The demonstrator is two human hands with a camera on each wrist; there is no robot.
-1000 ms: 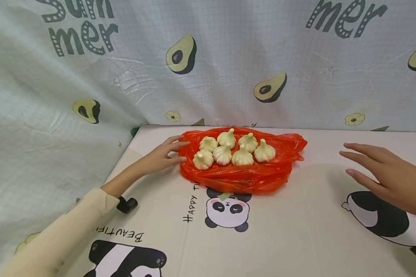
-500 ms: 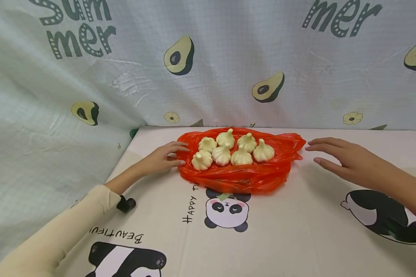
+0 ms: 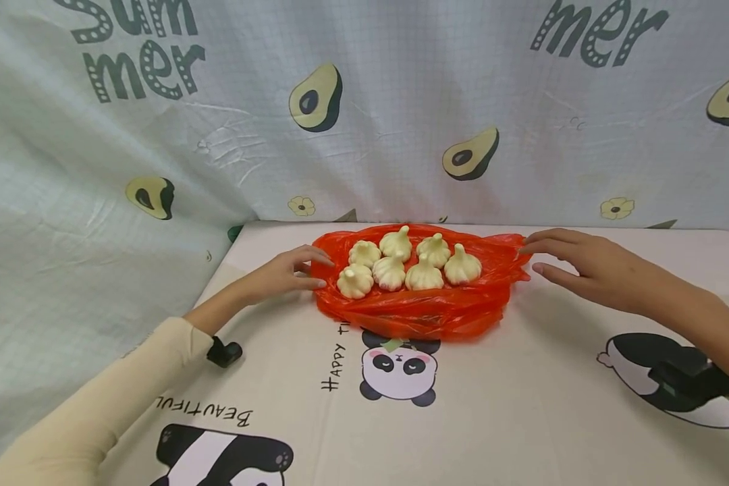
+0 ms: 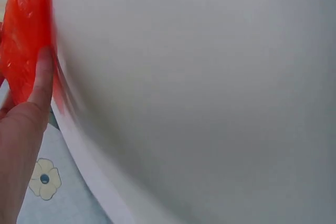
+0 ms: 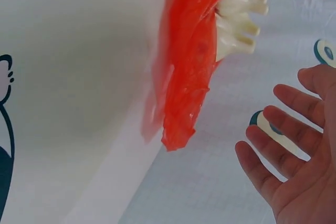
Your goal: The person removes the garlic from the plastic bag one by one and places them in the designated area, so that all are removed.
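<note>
Several pale garlic bulbs (image 3: 390, 273) sit in two rough rows on a crumpled red plastic bag (image 3: 425, 314) in the head view. At the bag's left edge is my left hand (image 3: 279, 278), its thumb and fingers spread apart and lightly bent. The left wrist view shows the left thumb (image 4: 43, 77) against the red plastic; most other fingers are hidden. My right hand (image 3: 604, 273) reaches to the bag's right edge, fingers extended. In the right wrist view its fingers are spread and hold nothing, beside the bag (image 5: 189, 77).
The bag lies towards the back of a pale table (image 3: 492, 418) printed with pandas. Behind and to the left hangs a light curtain (image 3: 389, 101) with avocado prints. A black wrist device (image 3: 223, 352) is below the left wrist.
My right hand has moved left from the table's right side to the bag's right edge. My left hand has stayed almost in place. The garlic and bag look unmoved.
</note>
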